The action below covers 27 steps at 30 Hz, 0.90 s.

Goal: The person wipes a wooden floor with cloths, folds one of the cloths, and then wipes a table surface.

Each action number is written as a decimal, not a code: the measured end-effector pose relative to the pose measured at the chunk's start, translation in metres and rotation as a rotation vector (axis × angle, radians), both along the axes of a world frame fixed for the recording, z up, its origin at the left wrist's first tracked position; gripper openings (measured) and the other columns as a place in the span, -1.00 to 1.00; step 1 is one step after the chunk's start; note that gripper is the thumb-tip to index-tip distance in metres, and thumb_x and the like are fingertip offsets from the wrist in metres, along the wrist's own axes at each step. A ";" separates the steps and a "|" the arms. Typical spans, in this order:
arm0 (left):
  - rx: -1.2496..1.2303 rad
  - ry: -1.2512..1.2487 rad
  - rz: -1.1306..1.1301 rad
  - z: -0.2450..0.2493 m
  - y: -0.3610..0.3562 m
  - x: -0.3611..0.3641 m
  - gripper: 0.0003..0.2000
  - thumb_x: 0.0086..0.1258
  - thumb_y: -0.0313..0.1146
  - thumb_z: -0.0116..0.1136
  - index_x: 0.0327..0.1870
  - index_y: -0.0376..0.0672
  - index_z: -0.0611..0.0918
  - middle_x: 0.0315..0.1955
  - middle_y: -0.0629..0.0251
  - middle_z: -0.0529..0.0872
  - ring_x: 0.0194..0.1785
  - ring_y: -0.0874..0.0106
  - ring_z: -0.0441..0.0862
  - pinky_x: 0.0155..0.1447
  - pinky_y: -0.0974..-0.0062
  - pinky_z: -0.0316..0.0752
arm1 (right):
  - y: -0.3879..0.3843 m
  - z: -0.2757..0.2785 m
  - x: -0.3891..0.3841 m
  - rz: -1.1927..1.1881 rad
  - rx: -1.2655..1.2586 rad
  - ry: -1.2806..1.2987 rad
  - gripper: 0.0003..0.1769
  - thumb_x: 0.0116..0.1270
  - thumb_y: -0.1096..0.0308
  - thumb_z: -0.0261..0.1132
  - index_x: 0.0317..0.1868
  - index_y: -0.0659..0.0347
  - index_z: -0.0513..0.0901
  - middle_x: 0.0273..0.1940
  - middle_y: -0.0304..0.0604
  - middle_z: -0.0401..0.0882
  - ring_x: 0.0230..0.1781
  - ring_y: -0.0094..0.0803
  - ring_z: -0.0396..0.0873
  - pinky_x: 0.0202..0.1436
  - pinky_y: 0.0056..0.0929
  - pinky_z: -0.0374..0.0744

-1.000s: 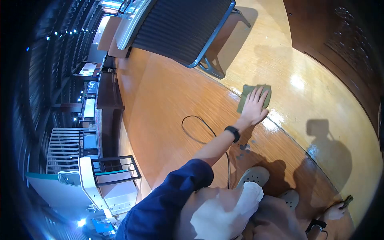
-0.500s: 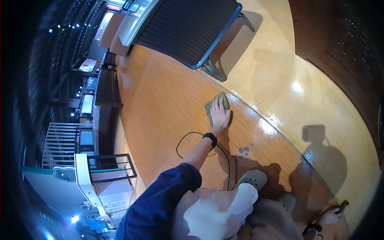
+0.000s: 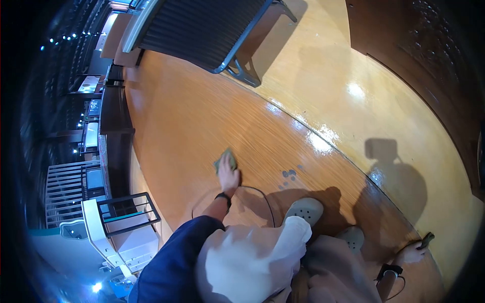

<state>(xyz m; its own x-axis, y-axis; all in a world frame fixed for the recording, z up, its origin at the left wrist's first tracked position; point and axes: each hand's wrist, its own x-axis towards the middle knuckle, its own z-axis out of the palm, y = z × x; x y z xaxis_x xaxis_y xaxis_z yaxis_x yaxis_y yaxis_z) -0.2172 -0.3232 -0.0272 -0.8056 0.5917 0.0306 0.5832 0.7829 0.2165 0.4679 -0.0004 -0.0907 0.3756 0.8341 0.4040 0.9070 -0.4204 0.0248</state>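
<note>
My left hand (image 3: 229,178) presses an olive-green cloth (image 3: 226,159) onto the wood-grain floor (image 3: 177,116), the cloth bunched under its fingers. A black band circles that wrist, and a thin black cord (image 3: 263,196) curves over the floor beside it. Off at the lower right, my right hand (image 3: 411,253) is closed around a small dark green object (image 3: 427,240), whose kind I cannot tell. It is low by the seam between the wood-grain and yellow flooring. Several grey spots (image 3: 288,174) mark the floor to the right of the cloth.
Grey clogs (image 3: 306,210) are on my feet. A dark ribbed chair (image 3: 202,33) with a metal frame stands at the top. White drawers (image 3: 136,242) and a black metal frame (image 3: 132,214) are at the left. A dark brown panel (image 3: 404,50) borders the glossy yellow floor (image 3: 323,76).
My left hand has slid the cloth toward the left and nearer my body, and the cloth is more bunched. My right hand still holds the dark green object. The whole view has shifted slightly.
</note>
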 end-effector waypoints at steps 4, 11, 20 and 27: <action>-0.151 -0.018 0.456 -0.019 -0.122 0.040 -0.35 0.17 -0.24 -0.02 0.33 -0.23 0.18 0.28 -0.06 0.23 0.35 0.01 0.14 0.40 0.18 0.07 | 0.002 0.013 -0.015 -0.058 -0.061 0.066 -0.48 0.30 0.03 0.06 0.15 0.17 0.47 -0.07 0.13 0.49 -0.09 0.03 0.47 -0.09 -0.05 0.45; -0.371 -0.052 0.866 -0.026 -0.120 0.010 -0.34 0.30 -0.07 -0.14 0.36 -0.24 0.13 0.30 -0.07 0.22 0.34 0.03 0.17 0.36 0.17 0.12 | 0.006 0.009 -0.008 -0.068 -0.063 0.068 -0.46 0.26 0.01 0.07 0.17 0.12 0.48 -0.08 0.12 0.50 -0.12 0.05 0.48 -0.10 -0.04 0.46; -0.144 0.141 0.528 -0.044 0.094 -0.118 -0.43 0.28 -0.05 -0.12 0.25 -0.21 0.31 0.20 -0.06 0.36 0.25 0.06 0.30 0.29 0.16 0.21 | 0.003 0.009 -0.004 -0.068 -0.098 0.090 -0.46 0.26 0.03 0.06 0.17 0.14 0.46 -0.07 0.13 0.50 -0.09 0.05 0.47 -0.05 -0.04 0.45; 0.056 0.126 0.000 -0.044 0.255 -0.067 -0.41 0.23 -0.15 -0.11 0.32 -0.14 0.22 0.30 -0.06 0.20 0.37 0.00 0.10 0.37 0.03 0.00 | -0.003 0.001 0.010 0.106 -0.063 0.026 -0.47 0.30 0.11 0.03 0.18 0.25 0.40 -0.01 0.17 0.43 -0.04 0.07 0.42 0.03 -0.09 0.39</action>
<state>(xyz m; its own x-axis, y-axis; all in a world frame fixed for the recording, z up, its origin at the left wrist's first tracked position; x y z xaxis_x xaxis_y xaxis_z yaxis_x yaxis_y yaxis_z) -0.2841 -0.0686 -0.0716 -0.7930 0.5865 0.1648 0.6090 0.7714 0.1847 0.4777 -0.0032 -0.0900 0.2931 0.8932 0.3411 0.9471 -0.3201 0.0243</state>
